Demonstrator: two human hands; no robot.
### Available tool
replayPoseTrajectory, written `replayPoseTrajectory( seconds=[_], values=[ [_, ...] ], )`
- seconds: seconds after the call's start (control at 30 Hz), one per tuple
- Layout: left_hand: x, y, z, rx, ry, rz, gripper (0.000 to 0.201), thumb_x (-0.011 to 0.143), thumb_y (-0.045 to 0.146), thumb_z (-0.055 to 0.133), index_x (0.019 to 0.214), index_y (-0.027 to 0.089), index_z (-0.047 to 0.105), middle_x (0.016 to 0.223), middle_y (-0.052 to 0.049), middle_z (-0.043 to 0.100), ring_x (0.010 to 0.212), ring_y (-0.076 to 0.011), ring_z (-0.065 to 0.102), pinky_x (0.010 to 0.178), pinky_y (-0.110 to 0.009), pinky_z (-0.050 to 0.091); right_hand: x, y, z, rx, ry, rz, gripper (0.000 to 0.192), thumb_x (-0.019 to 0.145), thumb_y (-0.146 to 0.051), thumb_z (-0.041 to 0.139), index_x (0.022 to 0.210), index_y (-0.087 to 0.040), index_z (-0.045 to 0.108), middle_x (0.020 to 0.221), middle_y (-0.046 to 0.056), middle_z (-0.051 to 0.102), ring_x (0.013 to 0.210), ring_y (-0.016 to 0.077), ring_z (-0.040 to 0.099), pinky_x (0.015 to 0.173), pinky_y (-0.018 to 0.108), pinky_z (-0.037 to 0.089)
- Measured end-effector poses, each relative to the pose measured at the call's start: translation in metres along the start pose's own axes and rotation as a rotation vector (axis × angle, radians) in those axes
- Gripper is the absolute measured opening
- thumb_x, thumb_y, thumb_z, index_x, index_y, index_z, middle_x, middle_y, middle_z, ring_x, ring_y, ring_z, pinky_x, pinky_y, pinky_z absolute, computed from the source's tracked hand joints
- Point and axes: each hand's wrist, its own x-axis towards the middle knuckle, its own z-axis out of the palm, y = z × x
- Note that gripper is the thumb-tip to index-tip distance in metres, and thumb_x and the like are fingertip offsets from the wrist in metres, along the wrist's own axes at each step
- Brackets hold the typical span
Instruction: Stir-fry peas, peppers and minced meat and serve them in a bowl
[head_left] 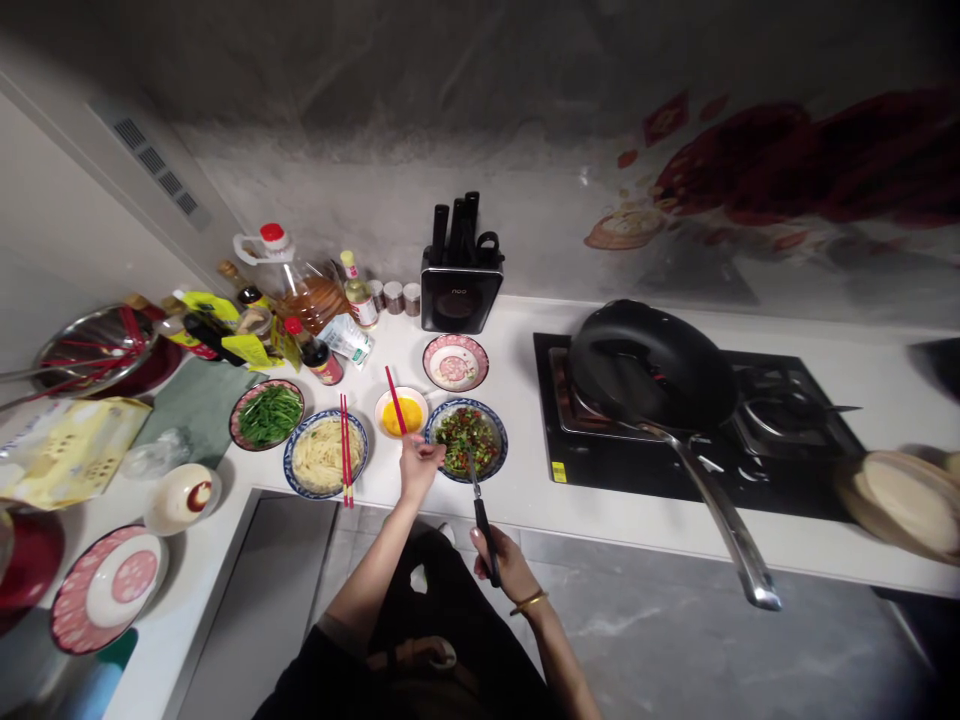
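chopsticks (395, 400) in left hand (417, 468), dark-handled utensil (480, 500) in right hand (504, 562), near the worktop's front edge.
left fingers clamped on red chopsticks over egg bowl (401, 412); right fist closed on utensil, tip in chopped-greens bowl (466, 438). looks like egg beating; next calls for steady stirring.

Red chopsticks (395, 400) tilted over egg bowl (402, 414), dark-handled utensil (481, 510), perhaps a spoon

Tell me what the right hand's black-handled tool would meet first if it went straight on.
Probably the chopped greens bowl: the right hand aims the tool at it, its tip apparently at the near rim.
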Motion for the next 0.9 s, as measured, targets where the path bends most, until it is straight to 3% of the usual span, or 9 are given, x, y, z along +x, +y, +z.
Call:
replayPoseTrajectory(
  seconds=[0.13,0.3,0.43,0.57,0.77,0.83,0.9],
  values=[
    [-0.004,0.019,0.000,-0.194,-0.064,-0.118,0.025,0.063,0.031,0.066,0.068,0.018,0.044,0.055,0.006,0.050,0.046,-0.0060,0.049,0.047,-0.019,0.037,0.002,-0.002,-0.001,-0.021,0.028,0.011,0.050,0.068,-0.071,0.043,0.069,-0.021,0.042,0.038,-0.005,0.047,0.037,0.0127,0.048,0.040,0.024,0.036],
    [-0.013,0.046,-0.002,-0.365,-0.167,-0.218,0.017,0.063,0.029,0.064,0.069,0.016,0.054,0.067,-0.002,0.059,0.061,-0.0102,0.056,0.060,-0.024,0.044,0.002,-0.003,-0.001,-0.014,0.003,-0.040,0.051,0.067,-0.072,0.043,0.069,-0.021,0.042,0.046,-0.002,0.052,0.045,0.0145,0.052,0.046,0.027,0.041],
    [-0.022,0.059,-0.006,-0.421,-0.233,-0.197,0.017,0.060,0.023,0.069,0.073,0.017,0.060,0.076,-0.004,0.062,0.068,-0.0117,0.057,0.069,-0.026,0.045,-0.005,-0.010,-0.004,0.084,-0.057,-0.137,0.053,0.071,-0.074,0.033,0.069,-0.021,0.041,0.049,0.000,0.052,0.046,0.0141,0.050,0.048,0.029,0.041],
    [-0.037,0.076,-0.012,-0.398,-0.266,-0.156,0.018,0.059,0.025,0.072,0.073,0.017,0.062,0.080,-0.004,0.063,0.070,-0.0123,0.057,0.070,-0.027,0.045,-0.012,-0.022,-0.007,0.128,-0.203,-0.269,0.059,0.064,-0.081,0.033,0.067,-0.022,0.041,0.047,0.000,0.048,0.042,0.0140,0.046,0.047,0.030,0.039],
    [-0.078,0.119,-0.035,-0.402,-0.161,-0.032,0.031,0.050,0.029,0.078,0.073,0.015,0.063,0.080,-0.006,0.064,0.062,-0.0111,0.053,0.061,-0.027,0.043,-0.001,-0.040,0.005,0.085,-0.377,-0.330,0.068,0.059,-0.088,0.016,0.065,-0.024,0.037,0.049,0.000,0.044,0.043,0.0148,0.044,0.049,0.032,0.040],
    [-0.092,0.132,-0.052,-0.429,-0.095,0.041,0.031,0.050,0.031,0.078,0.067,0.016,0.058,0.071,-0.003,0.060,0.058,-0.0100,0.050,0.057,-0.026,0.041,0.006,-0.053,0.018,-0.021,-0.426,-0.353,0.061,0.066,-0.082,0.023,0.069,-0.023,0.041,0.051,0.001,0.047,0.047,0.0164,0.046,0.052,0.033,0.042],
    [-0.104,0.142,-0.075,-0.526,-0.031,0.107,0.031,0.056,0.035,0.074,0.061,0.017,0.049,0.060,0.001,0.049,0.054,-0.0087,0.044,0.053,-0.025,0.038,0.014,-0.070,0.037,-0.204,-0.361,-0.430,0.048,0.073,-0.070,0.038,0.075,-0.023,0.045,0.060,0.003,0.052,0.057,0.0184,0.051,0.060,0.034,0.044]
  ],
)
